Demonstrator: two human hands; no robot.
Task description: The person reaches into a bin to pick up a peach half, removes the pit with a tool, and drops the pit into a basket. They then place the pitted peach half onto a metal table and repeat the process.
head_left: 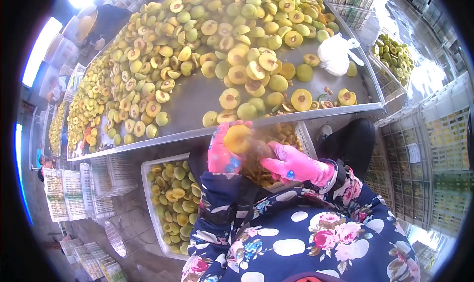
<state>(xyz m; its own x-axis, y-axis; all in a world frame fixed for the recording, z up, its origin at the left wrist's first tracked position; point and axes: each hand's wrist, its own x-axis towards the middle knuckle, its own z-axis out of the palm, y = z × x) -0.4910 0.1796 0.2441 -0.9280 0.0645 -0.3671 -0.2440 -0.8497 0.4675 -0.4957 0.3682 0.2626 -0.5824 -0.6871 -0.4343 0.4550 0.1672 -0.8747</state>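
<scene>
In the head view, my left hand [223, 153], in a pink glove, grips a yellow peach half [238, 138] just past the table's near edge. My right hand [298, 164], also gloved in pink, is closed beside it. Its fingertips point toward the fruit and are smeared by motion, so what they pinch cannot be made out. Beneath both hands stands a crate [307, 140] with yellowish pieces inside, partly covered by my arms. Close in front, more cut peach halves [230, 99] lie on the metal table [190, 97], some with brown hollows showing.
A large heap of halved fruit [163, 50] covers much of the table, and a knotted white plastic bag [335, 55] sits at its right. A white crate of fruit halves [173, 203] is at my left. Stacked crates [424, 153] rise on the right; another fruit-filled crate [393, 60] stands beyond.
</scene>
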